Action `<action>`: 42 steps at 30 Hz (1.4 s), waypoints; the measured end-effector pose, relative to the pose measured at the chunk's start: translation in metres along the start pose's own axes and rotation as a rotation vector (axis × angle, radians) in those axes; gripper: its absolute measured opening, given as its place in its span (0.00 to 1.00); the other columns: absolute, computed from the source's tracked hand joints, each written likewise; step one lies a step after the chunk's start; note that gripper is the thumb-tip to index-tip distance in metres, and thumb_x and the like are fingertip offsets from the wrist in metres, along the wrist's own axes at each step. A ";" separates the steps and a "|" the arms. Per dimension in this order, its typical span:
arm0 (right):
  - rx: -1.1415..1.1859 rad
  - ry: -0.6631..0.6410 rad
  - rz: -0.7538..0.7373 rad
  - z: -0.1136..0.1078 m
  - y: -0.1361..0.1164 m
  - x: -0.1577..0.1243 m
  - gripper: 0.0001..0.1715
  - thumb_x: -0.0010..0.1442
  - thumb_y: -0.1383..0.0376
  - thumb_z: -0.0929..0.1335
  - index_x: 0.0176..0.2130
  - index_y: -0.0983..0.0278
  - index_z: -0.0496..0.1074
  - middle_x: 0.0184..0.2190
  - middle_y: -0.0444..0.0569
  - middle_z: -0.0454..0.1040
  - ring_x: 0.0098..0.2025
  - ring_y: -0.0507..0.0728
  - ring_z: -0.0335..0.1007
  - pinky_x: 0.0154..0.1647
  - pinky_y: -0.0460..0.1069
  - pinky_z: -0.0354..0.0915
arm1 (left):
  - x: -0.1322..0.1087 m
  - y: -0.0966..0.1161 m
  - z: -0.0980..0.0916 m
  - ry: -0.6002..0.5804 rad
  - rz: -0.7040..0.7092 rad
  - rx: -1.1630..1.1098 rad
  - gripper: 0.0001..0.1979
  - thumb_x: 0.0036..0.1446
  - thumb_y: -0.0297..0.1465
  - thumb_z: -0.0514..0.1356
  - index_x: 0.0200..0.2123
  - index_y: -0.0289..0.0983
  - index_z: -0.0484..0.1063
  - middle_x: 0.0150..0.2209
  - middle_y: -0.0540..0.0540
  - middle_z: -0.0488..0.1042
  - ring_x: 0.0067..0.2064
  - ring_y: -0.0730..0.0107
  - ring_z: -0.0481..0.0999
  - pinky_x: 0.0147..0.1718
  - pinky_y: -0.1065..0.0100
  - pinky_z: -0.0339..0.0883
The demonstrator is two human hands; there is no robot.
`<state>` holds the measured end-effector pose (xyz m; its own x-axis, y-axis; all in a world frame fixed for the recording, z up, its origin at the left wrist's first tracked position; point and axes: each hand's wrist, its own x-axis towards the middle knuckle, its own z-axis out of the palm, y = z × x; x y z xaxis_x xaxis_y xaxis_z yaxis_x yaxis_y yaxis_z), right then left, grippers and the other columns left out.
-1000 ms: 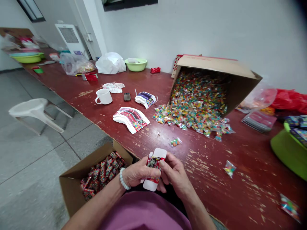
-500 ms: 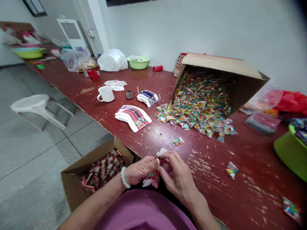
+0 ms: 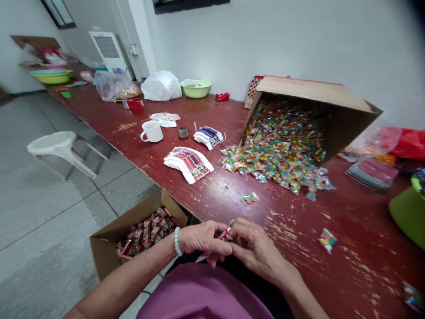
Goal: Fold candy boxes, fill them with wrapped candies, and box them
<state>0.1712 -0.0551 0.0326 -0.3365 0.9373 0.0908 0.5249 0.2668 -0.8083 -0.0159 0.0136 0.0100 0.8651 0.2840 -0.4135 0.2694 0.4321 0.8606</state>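
both hands on a small box at the table's near edge

the left hand [image 3: 206,240] grasps the box [image 3: 226,234] between thumb and fingers; the right hand [image 3: 257,246] has its fingers bent around the other end, gripping it too. most of the box is hidden, with slivers of red and white showing, so what is in it cannot be told. it is above the lap, just beside the near edge of the table [image 3: 358,261].

toward the far edge, the big carton [image 3: 315,91] lies on its side, heaped with sweet packets [image 3: 282,148] that spill from its mouth onto the table. below the near edge, left of the hands, the open carton [image 3: 102,252] holds many red boxes [image 3: 148,232]. along the far edge, the bowl [image 3: 196,91] has something pale in it; further left, the clear bag [image 3: 108,86] has colourful contents, too small to tell.
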 end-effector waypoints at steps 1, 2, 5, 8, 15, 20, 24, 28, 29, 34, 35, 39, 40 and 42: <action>-0.006 -0.023 -0.005 -0.002 -0.002 0.000 0.09 0.57 0.74 0.68 0.27 0.63 0.71 0.27 0.42 0.68 0.29 0.51 0.65 0.29 0.44 0.57 | 0.000 0.001 0.001 0.012 0.007 0.015 0.26 0.42 0.45 0.71 0.41 0.36 0.72 0.26 0.53 0.72 0.20 0.79 0.70 0.18 0.77 0.62; 0.000 -0.046 -0.007 -0.004 -0.004 -0.001 0.09 0.57 0.75 0.67 0.28 0.63 0.71 0.27 0.42 0.69 0.30 0.51 0.65 0.30 0.44 0.57 | 0.000 0.003 0.001 0.025 0.016 0.027 0.26 0.41 0.42 0.72 0.41 0.36 0.73 0.26 0.53 0.71 0.20 0.79 0.69 0.18 0.77 0.62; 0.037 -0.104 -0.014 -0.006 -0.007 -0.001 0.09 0.59 0.74 0.66 0.32 0.62 0.72 0.29 0.41 0.72 0.30 0.51 0.67 0.31 0.45 0.58 | 0.001 0.005 0.004 0.032 0.026 0.012 0.25 0.39 0.38 0.73 0.41 0.36 0.74 0.27 0.54 0.71 0.20 0.80 0.68 0.18 0.77 0.65; 0.062 0.020 0.008 0.001 0.000 0.002 0.07 0.60 0.71 0.66 0.32 0.62 0.72 0.26 0.41 0.71 0.27 0.51 0.65 0.30 0.45 0.59 | 0.005 0.007 0.006 0.085 0.032 -0.047 0.20 0.40 0.35 0.71 0.38 0.34 0.73 0.24 0.52 0.72 0.19 0.77 0.70 0.19 0.74 0.66; 0.448 0.500 0.290 0.036 0.030 0.015 0.20 0.58 0.57 0.70 0.49 0.63 0.71 0.27 0.44 0.72 0.25 0.53 0.66 0.26 0.47 0.63 | 0.021 0.004 0.012 0.386 0.158 -0.112 0.14 0.48 0.37 0.66 0.32 0.32 0.71 0.23 0.48 0.73 0.17 0.72 0.72 0.16 0.73 0.64; 0.586 0.474 0.315 0.027 0.031 0.013 0.19 0.60 0.51 0.67 0.29 0.65 0.72 0.20 0.41 0.69 0.22 0.51 0.64 0.25 0.45 0.61 | 0.025 -0.002 0.014 0.434 0.250 -0.084 0.15 0.51 0.37 0.67 0.34 0.31 0.72 0.29 0.47 0.75 0.29 0.73 0.75 0.29 0.73 0.68; 0.457 0.528 0.283 0.020 0.027 0.012 0.17 0.61 0.54 0.68 0.29 0.65 0.73 0.24 0.43 0.72 0.27 0.53 0.66 0.29 0.45 0.61 | 0.020 -0.005 0.016 0.567 0.348 -0.044 0.15 0.53 0.35 0.66 0.42 0.34 0.71 0.36 0.46 0.77 0.36 0.69 0.77 0.37 0.70 0.70; 0.706 0.591 0.261 0.036 0.025 0.014 0.18 0.60 0.57 0.69 0.48 0.61 0.70 0.36 0.45 0.77 0.37 0.55 0.72 0.39 0.48 0.68 | 0.020 -0.006 0.021 0.606 0.332 -0.188 0.21 0.53 0.37 0.66 0.46 0.35 0.65 0.34 0.45 0.78 0.31 0.67 0.78 0.31 0.67 0.72; 0.768 0.618 0.262 0.041 0.025 0.014 0.21 0.60 0.57 0.69 0.52 0.60 0.67 0.38 0.46 0.77 0.38 0.55 0.73 0.40 0.48 0.68 | 0.020 -0.006 0.022 0.609 0.346 -0.202 0.24 0.53 0.37 0.66 0.49 0.35 0.63 0.35 0.45 0.78 0.32 0.66 0.78 0.33 0.66 0.72; 0.745 0.702 0.245 0.047 0.024 0.011 0.24 0.60 0.59 0.70 0.54 0.59 0.63 0.41 0.48 0.77 0.42 0.56 0.74 0.45 0.51 0.69 | 0.020 0.000 0.032 0.712 0.435 -0.032 0.36 0.55 0.34 0.65 0.62 0.42 0.50 0.46 0.43 0.76 0.41 0.66 0.79 0.42 0.64 0.72; 0.719 0.710 0.226 0.045 0.023 0.011 0.24 0.60 0.59 0.70 0.54 0.59 0.64 0.42 0.49 0.77 0.43 0.56 0.74 0.46 0.51 0.69 | 0.019 0.001 0.034 0.723 0.443 0.007 0.36 0.56 0.34 0.64 0.63 0.43 0.50 0.48 0.42 0.76 0.42 0.65 0.78 0.44 0.64 0.71; 0.647 0.701 0.181 0.041 0.022 0.008 0.22 0.61 0.60 0.68 0.55 0.59 0.66 0.44 0.49 0.77 0.44 0.57 0.74 0.49 0.53 0.68 | 0.016 0.004 0.035 0.732 0.441 0.104 0.31 0.54 0.34 0.65 0.60 0.43 0.60 0.49 0.44 0.75 0.47 0.62 0.76 0.46 0.65 0.70; 0.637 0.694 0.180 0.041 0.023 0.008 0.23 0.61 0.60 0.68 0.55 0.59 0.66 0.44 0.50 0.77 0.44 0.57 0.74 0.49 0.53 0.68 | 0.015 0.004 0.033 0.724 0.438 0.112 0.31 0.54 0.34 0.65 0.60 0.43 0.61 0.47 0.45 0.76 0.46 0.63 0.76 0.45 0.66 0.70; 0.628 0.669 0.176 0.042 0.024 0.007 0.24 0.61 0.60 0.68 0.56 0.60 0.66 0.45 0.51 0.76 0.44 0.57 0.73 0.49 0.53 0.68 | 0.014 0.004 0.030 0.679 0.435 0.108 0.28 0.55 0.35 0.64 0.58 0.43 0.61 0.43 0.47 0.77 0.43 0.65 0.76 0.42 0.67 0.70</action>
<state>0.1490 -0.0514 -0.0108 0.3302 0.9391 0.0956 -0.0594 0.1218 -0.9908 0.0101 -0.0063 0.0160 0.4660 0.8796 -0.0959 0.0381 0.0883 0.9954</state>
